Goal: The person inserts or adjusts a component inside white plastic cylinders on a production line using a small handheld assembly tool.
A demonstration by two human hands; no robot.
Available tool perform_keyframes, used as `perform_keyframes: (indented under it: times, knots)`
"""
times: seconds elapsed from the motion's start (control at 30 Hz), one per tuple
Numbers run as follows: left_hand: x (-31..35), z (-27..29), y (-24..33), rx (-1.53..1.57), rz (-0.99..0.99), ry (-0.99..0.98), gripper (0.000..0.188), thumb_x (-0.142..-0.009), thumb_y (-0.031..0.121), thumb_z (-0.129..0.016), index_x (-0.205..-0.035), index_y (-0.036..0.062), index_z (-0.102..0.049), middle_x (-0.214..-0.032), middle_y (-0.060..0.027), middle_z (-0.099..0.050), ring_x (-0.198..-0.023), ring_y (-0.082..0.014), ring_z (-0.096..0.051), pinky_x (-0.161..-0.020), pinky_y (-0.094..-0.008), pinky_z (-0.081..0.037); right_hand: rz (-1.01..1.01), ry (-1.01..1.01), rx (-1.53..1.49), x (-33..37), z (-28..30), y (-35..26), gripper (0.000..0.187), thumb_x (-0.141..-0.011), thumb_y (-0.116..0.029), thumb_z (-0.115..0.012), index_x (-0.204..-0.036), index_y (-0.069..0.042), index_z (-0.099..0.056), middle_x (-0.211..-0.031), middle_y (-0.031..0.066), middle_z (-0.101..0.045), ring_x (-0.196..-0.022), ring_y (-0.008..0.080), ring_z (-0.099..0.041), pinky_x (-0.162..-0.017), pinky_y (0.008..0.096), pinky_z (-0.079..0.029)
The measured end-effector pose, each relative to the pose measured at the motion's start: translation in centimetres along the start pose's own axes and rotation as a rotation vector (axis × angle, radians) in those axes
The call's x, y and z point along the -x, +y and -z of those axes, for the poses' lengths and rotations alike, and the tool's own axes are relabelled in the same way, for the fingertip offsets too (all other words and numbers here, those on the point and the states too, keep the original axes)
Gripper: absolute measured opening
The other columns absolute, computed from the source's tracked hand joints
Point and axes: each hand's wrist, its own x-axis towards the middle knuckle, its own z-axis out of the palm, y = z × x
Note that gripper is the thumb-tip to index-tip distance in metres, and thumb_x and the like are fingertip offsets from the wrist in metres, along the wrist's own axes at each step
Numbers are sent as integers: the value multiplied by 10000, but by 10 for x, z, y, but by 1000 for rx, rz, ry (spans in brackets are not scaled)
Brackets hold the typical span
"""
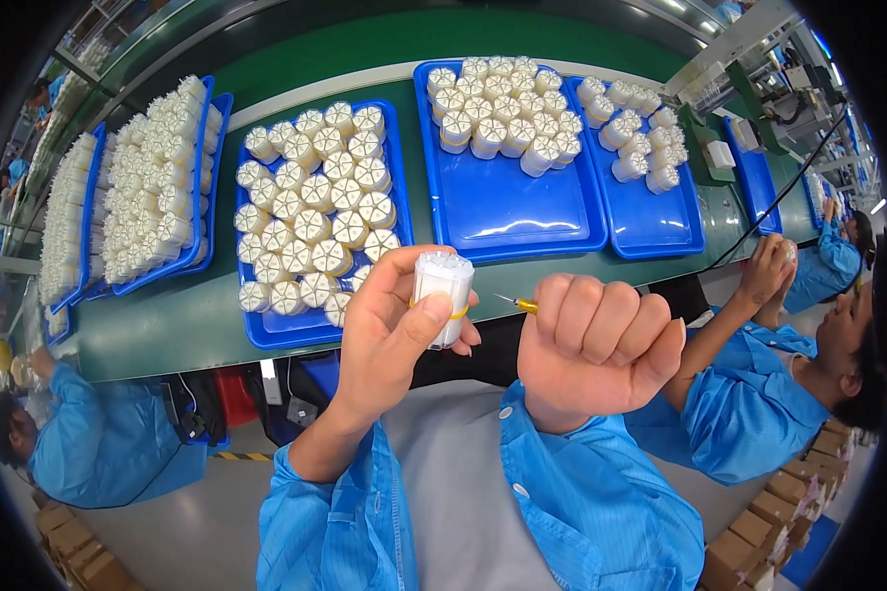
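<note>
My left hand [376, 340] is closed round a white ribbed cylinder [443, 281] with a yellow band about its lower part, held upright above the table's near edge. My thumb presses against its side. Just to the right, my right hand [601, 345] makes a fist round a thin pointed tool with a yellow handle [524, 305]. The tool's metal tip points left at the cylinder, a short gap away. Most of the handle is hidden inside my fingers. Behind my left hand stands a blue tray [266, 330] of similar white cylinders [315, 191], their tops divided into wedges.
A half-filled blue tray [512, 212] and another blue tray [660, 231] lie on the green table [138, 330]. At the left, more full trays [148, 187] lean at an angle. One co-worker [759, 384] sits close on my right, another [108, 443] at the left.
</note>
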Motion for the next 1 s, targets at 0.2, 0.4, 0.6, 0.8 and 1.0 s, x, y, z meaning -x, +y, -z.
perform_keyframes:
  times: [0.2,0.4,0.6,0.8,1.0]
  knots:
    - [-1,-6,0,40,47,-16,526,-962,348,-524,-1302,-43,-434,-998,-174,-623,-770,-216,-660,-611,-292,-548,-13,-4,12,0,0,-2,459,-1043,-388,-310,-668,-125,-339,-588,9,-383,-506,149,-299,-553,342,-265]
    - [0,-4,-2,132,71,-67,553,-963,323,-543,-1348,-49,-402,-1068,-152,-592,-807,-210,-641,-623,-293,-533,-13,-9,-14,-1,1,-3,461,-1039,-393,-328,-666,-123,-348,-596,9,-397,-514,153,-311,-556,345,-269]
    - [2,-8,-1,216,148,-86,577,-961,313,-568,-1381,-38,-387,-1076,-138,-593,-794,-192,-623,-629,-292,-518,-23,-20,-33,-1,2,-1,461,-1037,-396,-338,-666,-124,-361,-601,10,-405,-518,158,-322,-560,349,-282]
    - [4,-9,-3,87,113,-59,546,-936,215,-591,-1386,-24,-398,-1058,-113,-606,-728,-118,-588,-587,-236,-473,-10,-19,-53,0,0,1,465,-1035,-403,-341,-667,-120,-368,-601,8,-402,-518,161,-322,-554,350,-281]
    - [7,-8,-1,26,207,-56,528,-877,73,-638,-1365,5,-448,-973,-63,-625,-640,-42,-527,-535,-191,-425,-44,-35,-76,0,2,5,466,-1036,-395,-333,-663,-118,-360,-591,2,-387,-508,155,-303,-545,345,-276]
